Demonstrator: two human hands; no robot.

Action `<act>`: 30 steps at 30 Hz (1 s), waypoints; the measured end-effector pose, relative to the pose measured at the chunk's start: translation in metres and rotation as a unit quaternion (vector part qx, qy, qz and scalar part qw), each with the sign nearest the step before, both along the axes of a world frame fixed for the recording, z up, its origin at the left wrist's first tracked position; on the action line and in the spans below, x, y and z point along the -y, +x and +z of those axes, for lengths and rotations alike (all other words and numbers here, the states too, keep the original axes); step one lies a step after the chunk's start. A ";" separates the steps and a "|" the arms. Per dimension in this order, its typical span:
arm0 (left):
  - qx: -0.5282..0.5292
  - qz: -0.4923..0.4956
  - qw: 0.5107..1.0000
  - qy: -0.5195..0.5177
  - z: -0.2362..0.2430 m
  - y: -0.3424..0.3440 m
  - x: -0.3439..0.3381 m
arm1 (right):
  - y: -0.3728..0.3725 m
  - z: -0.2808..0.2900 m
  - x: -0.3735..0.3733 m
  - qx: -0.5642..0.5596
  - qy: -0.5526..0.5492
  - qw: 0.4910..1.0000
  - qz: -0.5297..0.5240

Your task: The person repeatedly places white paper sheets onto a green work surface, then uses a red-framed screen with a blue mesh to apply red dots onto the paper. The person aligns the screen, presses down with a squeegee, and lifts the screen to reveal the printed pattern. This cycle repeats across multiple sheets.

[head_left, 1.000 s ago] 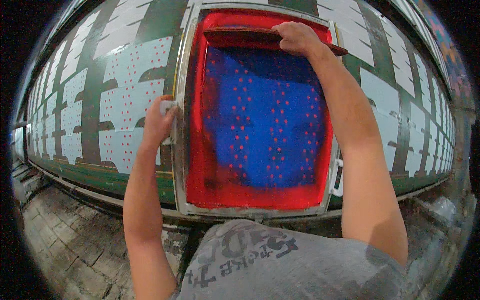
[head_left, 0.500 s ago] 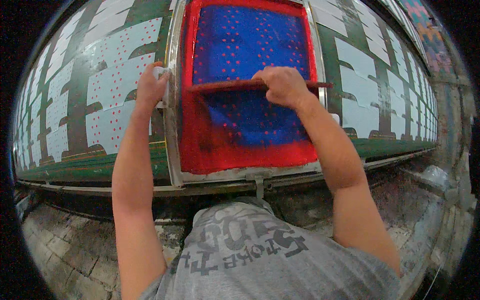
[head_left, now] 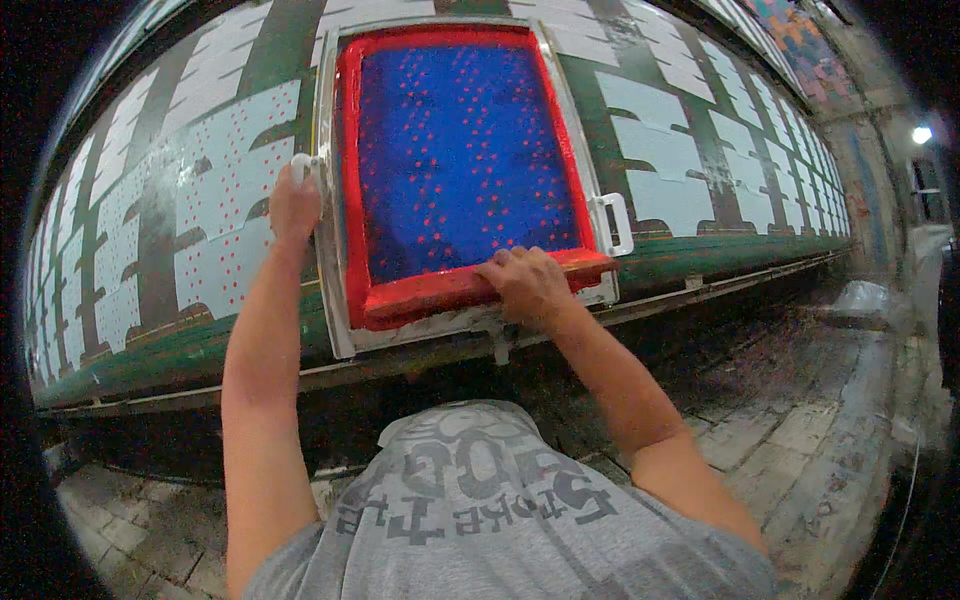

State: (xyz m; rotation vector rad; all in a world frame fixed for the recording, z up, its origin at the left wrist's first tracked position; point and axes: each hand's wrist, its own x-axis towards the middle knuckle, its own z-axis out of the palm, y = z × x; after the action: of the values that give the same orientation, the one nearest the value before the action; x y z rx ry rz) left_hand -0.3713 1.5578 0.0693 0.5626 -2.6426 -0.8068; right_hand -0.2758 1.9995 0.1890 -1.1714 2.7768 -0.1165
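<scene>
A screen-printing frame [head_left: 327, 220] with a pale metal rim lies on the green table, its blue mesh [head_left: 455, 150] dotted with small red spots and bordered in red ink. At the frame's left side, my left hand [head_left: 295, 208] is closed around a white handle [head_left: 304, 166]. My right hand [head_left: 530, 287] grips a red-smeared squeegee [head_left: 430, 290], which lies crosswise at the mesh's near end. Part of the squeegee is hidden behind that hand. A second white handle [head_left: 614, 224] sticks out from the frame's right side, untouched.
Pale cut sheets with red dots [head_left: 235, 190] lie left of the frame. More pale sheets [head_left: 655, 160], without visible dots, lie to its right. The long green table [head_left: 160, 355] ends in a rail along its near edge. Worn paving [head_left: 770, 435] covers the floor.
My right hand has drawn the squeegee toward me, from the mesh's middle to its near end. My left hand stays at the left handle. The view has shifted, and the frame appears slanted.
</scene>
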 end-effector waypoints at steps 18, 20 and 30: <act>-0.080 0.150 0.975 -0.145 -0.073 0.042 -0.005 | 0.028 -0.007 -0.120 0.153 -0.249 0.949 0.114; -0.067 0.132 0.966 -0.213 -0.084 0.042 0.012 | 0.018 -0.007 -0.157 0.142 -0.330 0.932 0.049; -0.090 0.244 0.964 -0.057 -0.054 0.040 -0.017 | 0.046 -0.023 -0.286 -0.004 -0.475 0.818 -0.325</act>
State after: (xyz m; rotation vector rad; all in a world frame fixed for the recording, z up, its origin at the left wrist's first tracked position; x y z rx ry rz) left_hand -0.3315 1.5752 0.0158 1.0014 -2.2252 -0.5204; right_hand -0.2296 2.2854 0.1664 -0.1697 2.9907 -1.6927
